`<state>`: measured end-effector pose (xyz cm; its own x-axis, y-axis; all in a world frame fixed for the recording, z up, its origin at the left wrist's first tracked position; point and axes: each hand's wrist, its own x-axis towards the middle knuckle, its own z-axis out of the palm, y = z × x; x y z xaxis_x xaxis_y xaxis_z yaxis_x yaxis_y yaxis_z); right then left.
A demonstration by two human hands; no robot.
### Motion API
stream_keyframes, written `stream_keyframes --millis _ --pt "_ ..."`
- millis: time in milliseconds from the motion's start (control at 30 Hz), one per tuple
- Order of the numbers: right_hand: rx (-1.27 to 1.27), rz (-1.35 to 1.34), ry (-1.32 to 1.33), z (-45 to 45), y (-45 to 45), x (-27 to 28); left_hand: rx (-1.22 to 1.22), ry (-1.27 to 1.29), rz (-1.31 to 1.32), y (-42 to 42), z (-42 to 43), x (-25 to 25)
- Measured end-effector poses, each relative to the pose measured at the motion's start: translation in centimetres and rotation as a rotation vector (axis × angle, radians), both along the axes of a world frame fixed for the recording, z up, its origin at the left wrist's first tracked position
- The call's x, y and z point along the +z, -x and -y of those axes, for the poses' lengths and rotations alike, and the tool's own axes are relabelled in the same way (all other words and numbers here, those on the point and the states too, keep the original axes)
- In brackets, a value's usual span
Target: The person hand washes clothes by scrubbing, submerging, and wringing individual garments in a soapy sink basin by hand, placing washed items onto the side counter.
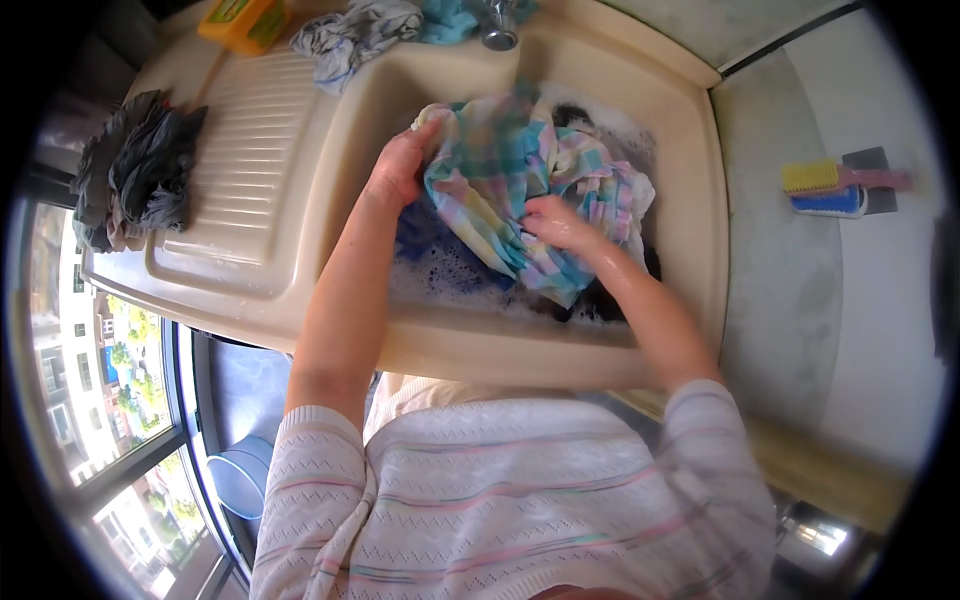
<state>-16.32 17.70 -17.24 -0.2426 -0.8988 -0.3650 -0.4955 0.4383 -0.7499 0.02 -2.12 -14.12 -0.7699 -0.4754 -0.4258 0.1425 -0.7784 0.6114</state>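
Between two grips [402, 165] [558, 222], one plaid cloth [480, 150]

The beige tabletop [315, 215] has a ribbed panel [245, 150] on the left and a basin [695, 190] on the right. Dark clothes [160, 165] lie at the panel's left edge, a yellow container [243, 25] at its far end. A patterned cloth [350, 38] and a blue cloth [447, 20] lie near the tap [498, 30].

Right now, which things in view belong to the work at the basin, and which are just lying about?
In the work:
- plaid cloth, in left hand and right hand
- sudsy basin
- submerged blue fabric

Seemingly lying about:
- dark clothes
- white patterned cloth
- yellow container
- yellow brush
- blue brush
- bucket
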Motion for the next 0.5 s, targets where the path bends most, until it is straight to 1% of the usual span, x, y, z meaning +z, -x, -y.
stream_keyframes --millis 33,67,100,133,200,267,300,400,500 --pt "-0.106 0.151 -0.017 -0.2 0.5 2.3 0.002 0.009 0.000 -0.2 0.1 0.2" --pt "-0.269 0.377 0.058 -0.3 1.3 4.7 0.008 -0.015 0.004 -0.4 0.5 0.0" --pt "-0.356 0.428 0.182 -0.4 1.9 8.2 0.015 -0.041 0.009 -0.5 1.0 -0.3" --pt "-0.456 0.357 0.341 -0.2 2.2 11.3 0.017 -0.068 0.015 -0.6 1.3 -0.6" --pt "-0.521 0.235 0.572 -1.1 6.4 14.5 0.059 -0.086 0.060 -0.9 1.5 0.1" --pt "-0.533 0.035 0.766 -1.8 9.1 18.0 0.097 -0.079 0.077 -0.9 1.3 1.1" --pt "-0.519 -0.083 0.856 -1.9 9.6 19.6 0.066 -0.087 0.034 -0.8 1.1 1.8" --pt "-0.416 0.151 0.943 -0.9 6.2 26.0 -0.003 -0.097 -0.191 -0.3 0.2 2.8" --pt "-0.418 0.105 1.158 1.2 4.6 29.8 -0.078 -0.048 -0.316 -0.4 -1.5 5.4"
